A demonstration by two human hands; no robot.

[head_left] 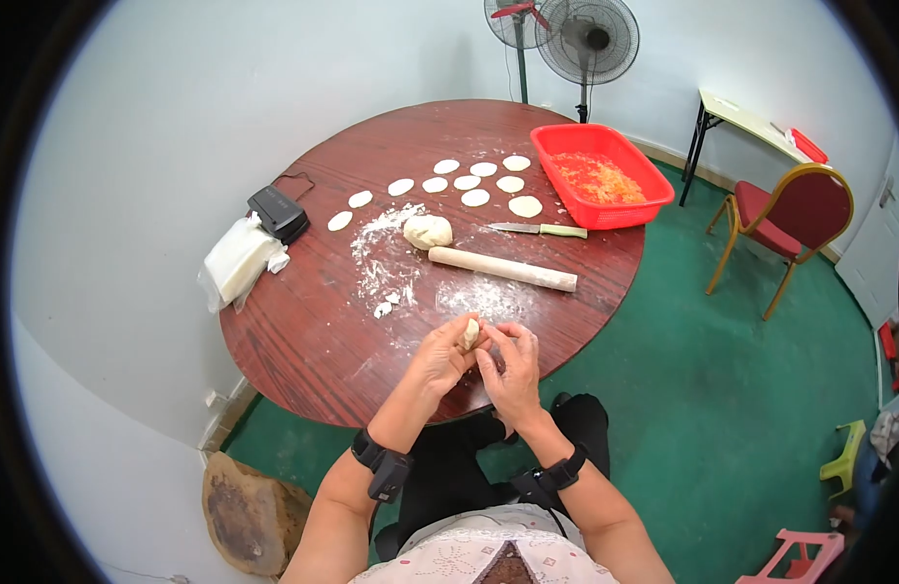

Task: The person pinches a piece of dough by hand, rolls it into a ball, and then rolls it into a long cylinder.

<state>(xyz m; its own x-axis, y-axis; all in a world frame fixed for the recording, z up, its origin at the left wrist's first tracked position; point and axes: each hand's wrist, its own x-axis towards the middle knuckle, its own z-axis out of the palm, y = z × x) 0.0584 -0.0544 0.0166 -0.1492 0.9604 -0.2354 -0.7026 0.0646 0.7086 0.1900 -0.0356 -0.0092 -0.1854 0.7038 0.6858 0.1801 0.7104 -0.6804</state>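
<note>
Near the table's front edge, my left hand [441,358] holds a small pale dumpling [470,335] between its fingers. My right hand [513,372] is closed at the dumpling's right side, thumb and fingertips at its edge. Beyond my hands a wooden rolling pin [503,269] lies across the floured tabletop, and its left end is close to a lump of dough [428,232]. Several round dough wrappers [525,206] are spread over the far half of the table. A knife [539,230] with a light green handle lies behind the rolling pin.
A red plastic basket [605,216] with shredded orange filling [595,178] stands at the round table's [303,350] right edge. A black box [279,214] and a white plastic-wrapped package [237,261] sit at its left edge. A chair [795,219] and fans [587,39] stand beyond.
</note>
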